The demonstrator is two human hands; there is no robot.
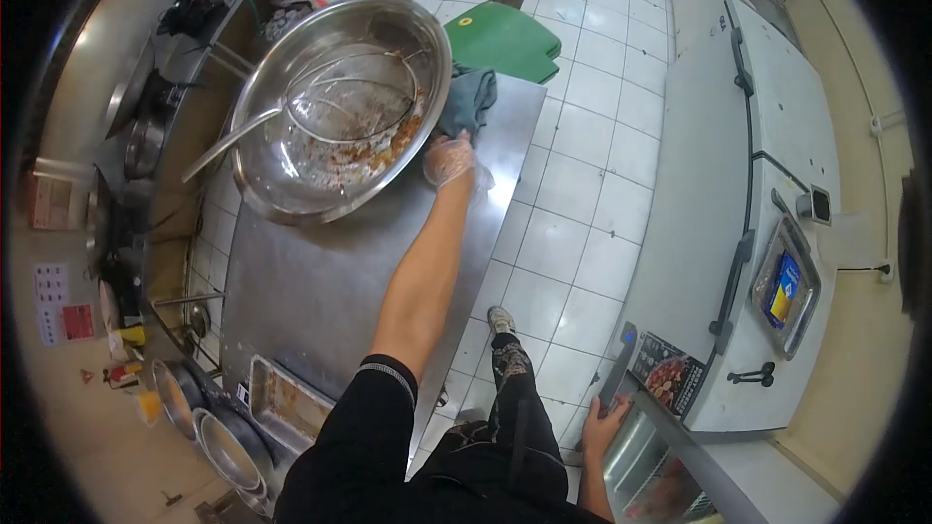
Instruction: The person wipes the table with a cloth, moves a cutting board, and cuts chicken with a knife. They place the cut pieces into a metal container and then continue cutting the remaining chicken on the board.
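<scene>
My left hand (449,162), in a clear plastic glove, is closed on a dark green cloth (470,100) at the edge of the steel table (320,281). Right beside it, a large steel bowl (267,175) rests on the table, with orange and brown food scraps stuck inside. A wire strainer (233,144) lies in the bowl, its handle sticking out over the left rim. Down at the lower right, my bare right hand (604,424) has its fingers curled at the top edge of a glass-fronted fridge door (636,466); part of the grip is hidden.
A stained metal tray (291,398) lies on the table's near end. Green boards (500,42) are beyond the far end. Along the right stands a white chest freezer (699,126) bearing a foil tray (788,286) and black spoons (752,375). Pans (228,451) line the left.
</scene>
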